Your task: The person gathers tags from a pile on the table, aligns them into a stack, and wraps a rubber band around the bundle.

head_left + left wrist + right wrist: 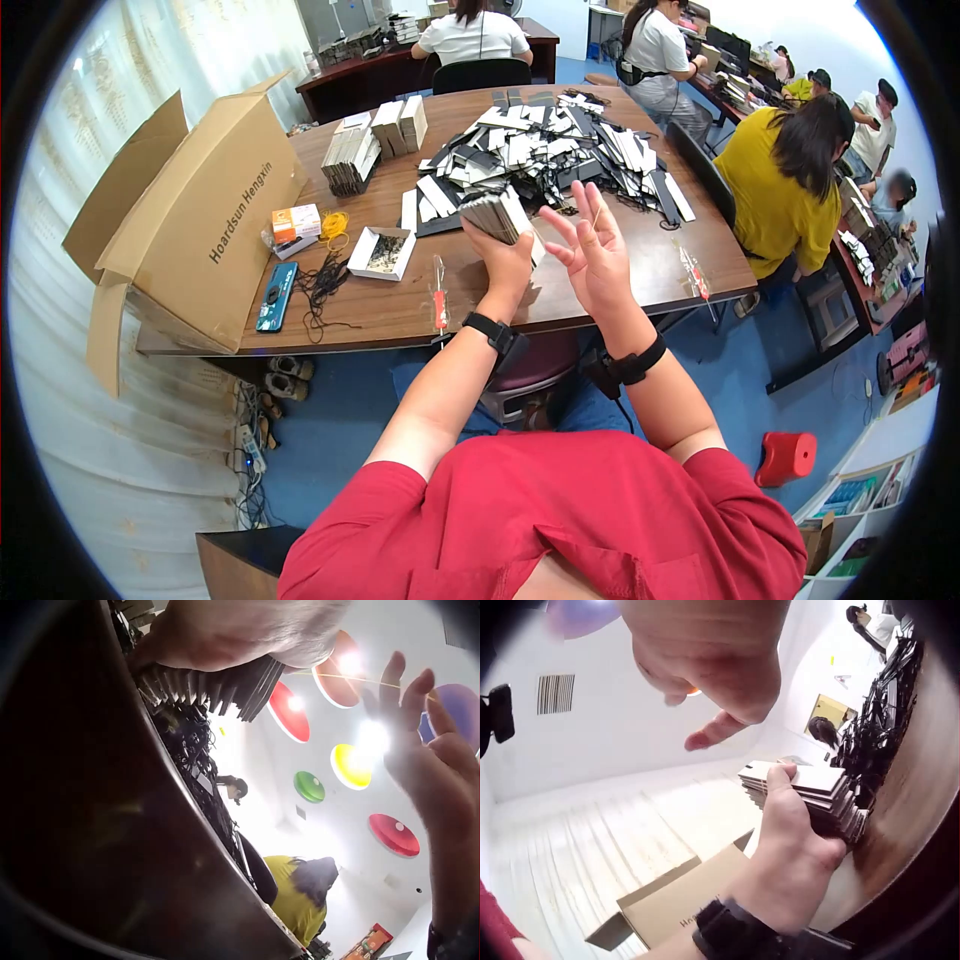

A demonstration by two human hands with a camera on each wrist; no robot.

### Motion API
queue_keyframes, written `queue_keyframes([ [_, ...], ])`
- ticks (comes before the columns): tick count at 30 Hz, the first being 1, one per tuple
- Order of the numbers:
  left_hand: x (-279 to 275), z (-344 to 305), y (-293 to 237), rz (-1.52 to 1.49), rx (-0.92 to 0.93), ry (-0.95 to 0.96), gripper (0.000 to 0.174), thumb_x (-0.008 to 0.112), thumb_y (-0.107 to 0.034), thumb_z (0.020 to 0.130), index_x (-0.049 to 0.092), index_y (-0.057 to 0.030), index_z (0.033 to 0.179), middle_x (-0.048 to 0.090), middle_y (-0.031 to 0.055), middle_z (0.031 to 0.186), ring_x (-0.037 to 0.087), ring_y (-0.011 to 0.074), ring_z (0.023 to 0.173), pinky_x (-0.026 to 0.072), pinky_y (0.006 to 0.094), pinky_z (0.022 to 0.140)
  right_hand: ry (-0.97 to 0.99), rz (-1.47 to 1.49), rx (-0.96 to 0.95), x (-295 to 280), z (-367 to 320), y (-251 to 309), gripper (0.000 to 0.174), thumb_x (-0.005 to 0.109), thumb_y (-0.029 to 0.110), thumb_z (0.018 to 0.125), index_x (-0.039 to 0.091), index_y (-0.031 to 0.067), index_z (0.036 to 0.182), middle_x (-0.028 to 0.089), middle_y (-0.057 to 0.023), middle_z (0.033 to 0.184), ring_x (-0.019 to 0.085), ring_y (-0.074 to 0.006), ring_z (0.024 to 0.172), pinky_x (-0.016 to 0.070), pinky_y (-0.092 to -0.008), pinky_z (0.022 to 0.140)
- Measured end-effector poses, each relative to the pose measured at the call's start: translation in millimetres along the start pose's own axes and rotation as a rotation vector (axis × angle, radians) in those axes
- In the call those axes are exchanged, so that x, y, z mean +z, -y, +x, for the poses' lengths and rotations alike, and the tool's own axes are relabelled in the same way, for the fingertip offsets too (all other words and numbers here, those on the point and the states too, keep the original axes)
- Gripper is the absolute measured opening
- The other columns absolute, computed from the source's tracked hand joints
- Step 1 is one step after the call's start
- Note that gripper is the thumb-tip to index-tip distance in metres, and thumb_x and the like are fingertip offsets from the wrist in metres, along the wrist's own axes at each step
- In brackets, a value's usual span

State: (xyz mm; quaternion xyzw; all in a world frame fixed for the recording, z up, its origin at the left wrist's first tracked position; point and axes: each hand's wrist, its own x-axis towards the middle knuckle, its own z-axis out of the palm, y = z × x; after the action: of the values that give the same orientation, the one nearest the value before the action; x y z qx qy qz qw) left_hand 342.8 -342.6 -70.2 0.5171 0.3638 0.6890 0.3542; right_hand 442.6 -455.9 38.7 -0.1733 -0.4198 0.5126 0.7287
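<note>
Right fingers: spread apart on the right hand [600, 260], palm partly up, a thin yellow band [341, 677] running off them. Can't tell exactly which ones it's looped on. I'd go for a steady, moderate stretch, since a sharp yank could snap it or drag the pieces crooked.
Left fingers: wrapped around the stack [497, 218], thumb over its top face, so the left hand [505, 262] is pinching it pretty firmly. Snug but not crushing seems right imo, and I'd get the edges flush, cause they look a bit fanned.
Stack: held up over the counter [385, 308], just in front of the loose pile [530, 150] of black and white pieces.
Counter: brown wood. On the left side, a small white box [378, 272] of tiny bits, dark cords [322, 290], more yellow bands [334, 226] and neat stacks [350, 158] behind. Red-handled tools lie near the front edge, one each side.
Big carton [215, 220]: flaps open, far left, next to a pale curtain [60, 270].
Room: blue floor [345, 430], red stool [787, 458] off right, someone in yellow [785, 180] plus others at neighbouring desks.
</note>
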Motion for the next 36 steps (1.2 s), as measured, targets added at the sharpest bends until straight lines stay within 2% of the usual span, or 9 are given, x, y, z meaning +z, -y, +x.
queue_keyframes([
  [7, -8, -7, 5, -0.016, 0.026, 0.039, 0.113, 0.072, -0.019, 0.071, -0.005, 0.0085, 0.149, 0.016, 0.0288, 0.151, 0.02, 0.0384, 0.142, 0.0148, 0.0434, 0.118, 0.227, -0.341, -0.085, 2, -4, 19, 0.064, 0.064, 0.028, 0.096, 0.036, 0.0029, 0.148, 0.046, -0.0219, 0.146, 0.068, -0.0168, 0.076, 0.0473, -0.0202, 0.06],
  [9, -14, -9, 8, -0.039, 0.02, 0.063, 0.114, 0.072, -0.021, 0.071, -0.006, 0.0086, 0.149, 0.014, 0.0285, 0.152, 0.018, 0.0383, 0.143, 0.0139, 0.0432, 0.119, 0.304, -0.402, 0.072, -8, -12, 22, 0.068, 0.063, 0.033, 0.096, 0.035, 0.0036, 0.149, 0.042, -0.0186, 0.149, 0.068, -0.0178, 0.084, 0.0503, -0.0207, 0.059],
  [12, -12, -10, 5, 0.014, 0.092, 0.052, 0.116, 0.073, -0.022, 0.071, -0.006, 0.0085, 0.149, 0.013, 0.0293, 0.152, 0.018, 0.0393, 0.143, 0.0139, 0.0446, 0.118, 0.054, 0.291, 0.148, -7, -16, 7, 0.066, 0.061, 0.022, 0.097, 0.029, 0.0016, 0.151, 0.036, -0.0163, 0.153, 0.064, -0.0232, 0.107, 0.057, -0.0314, 0.078],
  [15, -7, -19, -1, 0.18, 0.155, 0.048, 0.118, 0.076, -0.022, 0.07, -0.006, 0.0085, 0.149, 0.013, 0.0311, 0.152, 0.018, 0.0418, 0.142, 0.0144, 0.0467, 0.118, -0.364, 0.46, 0.256, -8, 6, -1, 0.08, 0.064, 0.033, 0.094, 0.02, 0.0007, 0.153, 0.028, -0.014, 0.158, 0.055, -0.0282, 0.122, 0.0503, -0.0394, 0.099],
  [16, -5, -21, -6, 0.225, 0.158, 0.05, 0.118, 0.077, -0.022, 0.07, -0.005, 0.0085, 0.149, 0.013, 0.0318, 0.152, 0.018, 0.043, 0.142, 0.0147, 0.0473, 0.118, -0.453, 0.438, 0.313, -13, 15, -3, 0.083, 0.07, 0.026, 0.092, 0.018, -0.0013, 0.152, 0.039, -0.0156, 0.15, 0.054, -0.0288, 0.122, 0.041, -0.041, 0.108],
  [19, 1, -27, -18, 0.377, 0.168, 0.068, 0.122, 0.083, -0.023, 0.068, -0.003, 0.0088, 0.149, 0.02, 0.0341, 0.146, 0.024, 0.0476, 0.136, 0.0192, 0.0513, 0.115, -0.142, -0.169, 0.31, 5, 21, 1, 0.089, 0.07, 0.026, 0.092, 0.012, -0.0006, 0.153, 0.043, -0.0118, 0.144, 0.043, -0.0221, 0.131, 0.0346, -0.038, 0.11],
  [21, 1, -31, -23, 0.387, 0.236, 0.107, 0.124, 0.085, -0.025, 0.068, -0.002, 0.0092, 0.149, 0.023, 0.0341, 0.143, 0.027, 0.0485, 0.133, 0.0218, 0.053, 0.113, -0.075, -0.583, 0.189, 14, 26, -10, 0.067, 0.072, 0.014, 0.086, 0.036, -0.0076, 0.139, 0.061, -0.0139, 0.117, 0.059, -0.0192, 0.106, 0.0477, -0.0323, 0.089],
  [26, -2, -35, -28, 0.502, 0.322, 0.138, 0.125, 0.086, -0.032, 0.068, -0.001, 0.011, 0.147, 0.025, 0.0345, 0.142, 0.031, 0.0468, 0.131, 0.0253, 0.0526, 0.111, 0.129, -1.728, 0.193, 7, 55, -3, 0.046, 0.081, 0.025, 0.072, 0.06, -0.0019, 0.103, 0.068, -0.021, 0.099, 0.067, -0.0317, 0.094, 0.0531, -0.0407, 0.08],
  [36, -39, -25, -42, 0.574, 0.353, 0.235, 0.094, 0.076, -0.018, 0.076, 0.017, 0.0062, 0.145, 0.025, 0.028, 0.143, 0.032, 0.0432, 0.132, 0.0276, 0.0471, 0.112, 0.218, -1.913, 0.154, 9, 47, -10, 0.041, 0.08, 0.033, 0.073, 0.06, 0.0037, 0.095, 0.067, -0.0166, 0.094, 0.067, -0.0348, 0.091, 0.0537, -0.0439, 0.08],
])
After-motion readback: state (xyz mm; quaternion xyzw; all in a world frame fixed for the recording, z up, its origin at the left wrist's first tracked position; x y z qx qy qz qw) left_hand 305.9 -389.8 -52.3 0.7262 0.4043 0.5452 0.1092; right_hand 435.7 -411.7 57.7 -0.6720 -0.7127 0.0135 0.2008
